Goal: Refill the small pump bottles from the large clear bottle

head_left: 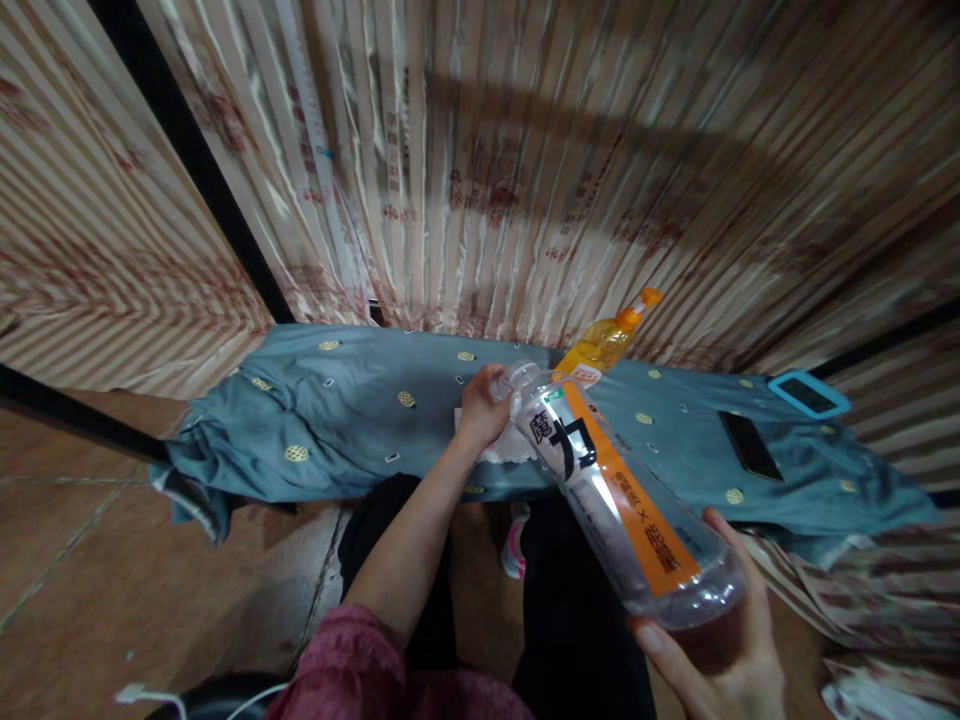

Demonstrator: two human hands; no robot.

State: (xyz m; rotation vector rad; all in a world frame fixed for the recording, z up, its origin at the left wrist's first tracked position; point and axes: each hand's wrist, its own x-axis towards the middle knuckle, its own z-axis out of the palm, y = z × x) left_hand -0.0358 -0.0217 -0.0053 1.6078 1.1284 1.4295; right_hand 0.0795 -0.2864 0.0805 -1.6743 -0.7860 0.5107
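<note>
A large clear plastic bottle [600, 490] with an orange label and black characters lies slanted in the air before me. Its neck points up and to the left, its base toward me. My left hand [484, 405] is closed at the neck, some of its fingers hidden behind the clear plastic. My right hand [720, 660] grips the base, thumb on the near side and fingers on the far side. Below the neck, partly covered by my left hand and the bottle, is something white like a tissue [510, 445]. Just behind the neck stands a yellow bottle [596, 348] with an orange top.
A narrow table is covered by a blue-green cloth [375, 420] with pineapple prints. On its right side lie a dark phone [750, 445] and a blue-framed tablet-like object [810, 394]. A pleated striped curtain [487, 180] hangs behind. A black pole [195, 160] stands left.
</note>
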